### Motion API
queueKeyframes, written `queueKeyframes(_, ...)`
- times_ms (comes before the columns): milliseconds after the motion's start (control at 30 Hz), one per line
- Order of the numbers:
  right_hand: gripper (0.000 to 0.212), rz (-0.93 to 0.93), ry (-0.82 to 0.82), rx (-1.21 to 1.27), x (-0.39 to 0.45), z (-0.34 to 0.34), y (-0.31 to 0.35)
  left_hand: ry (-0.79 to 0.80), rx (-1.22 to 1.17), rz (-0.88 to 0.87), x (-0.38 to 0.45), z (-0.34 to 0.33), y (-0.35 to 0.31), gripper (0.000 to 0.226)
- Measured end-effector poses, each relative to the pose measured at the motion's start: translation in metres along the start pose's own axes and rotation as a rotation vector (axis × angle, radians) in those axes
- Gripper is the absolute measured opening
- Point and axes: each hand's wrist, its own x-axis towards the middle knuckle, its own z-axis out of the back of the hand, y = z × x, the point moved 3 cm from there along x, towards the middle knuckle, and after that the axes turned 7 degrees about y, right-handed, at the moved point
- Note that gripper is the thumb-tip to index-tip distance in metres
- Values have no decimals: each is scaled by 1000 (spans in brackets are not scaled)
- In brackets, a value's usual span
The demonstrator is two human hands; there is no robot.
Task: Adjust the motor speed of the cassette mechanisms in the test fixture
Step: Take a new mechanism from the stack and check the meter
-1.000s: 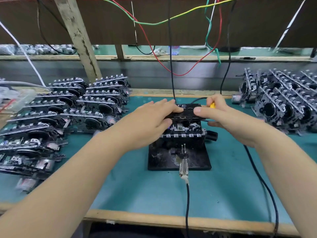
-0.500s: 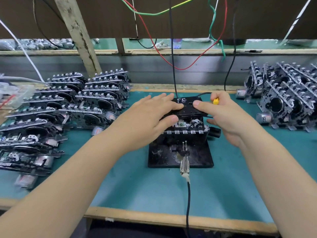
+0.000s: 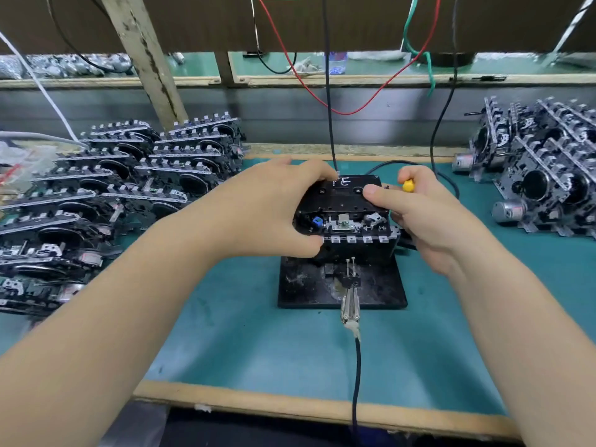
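Observation:
A black test fixture stands in the middle of the green bench with a cassette mechanism seated on it. On top of the mechanism lies a black cassette marked "FE". My left hand grips the left side of the cassette and mechanism, fingers over the top, thumb at the front. My right hand holds a yellow-handled screwdriver in its curled fingers while its thumb presses on the cassette's right end. The screwdriver's tip is hidden.
Rows of cassette mechanisms lie at the left, and another stack stands at the right. A metal probe with a black cable runs from the fixture to the front edge. Red, green and black wires hang above.
The view has shifted closer and lower. Both hands stay on the cassette; my left thumb has come down to the mechanism's front edge and the cassette sits flatter.

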Motion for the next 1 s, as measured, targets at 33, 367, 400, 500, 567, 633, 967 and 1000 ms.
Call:
queueKeyframes(33, 39, 5, -12, 6, -1, -1, 0, -2, 16, 3, 2, 0, -1, 72)
queueKeyframes(367, 41, 126, -161, 204, -15, -21, -4, -175, -67, -88, -13, -46, 5, 56)
queueKeyframes(400, 41, 126, -160, 216, -15, -21, -4, -204, -69, -89, -17, -52, 6, 63)
queueKeyframes(500, 41, 128, -166, 208, -16, -21, -3, -251, -121, -47, -24, -64, 2, 86)
queueKeyframes(567, 41, 131, -178, 189, -16, -22, -2, -290, -190, -4, -21, -68, -3, 92)
queueKeyframes(633, 41, 131, -186, 176, -17, -22, -2, -348, -320, 48, -16, -72, -10, 87)
queueKeyframes(967, 41, 135, -163, 209, -18, -22, -4, -572, -685, 72, -6, -87, -13, 69)
queueKeyframes(1000, 41, 144, -173, 218, -17, -22, -3, -577, -678, 78, -5, -88, -13, 69)
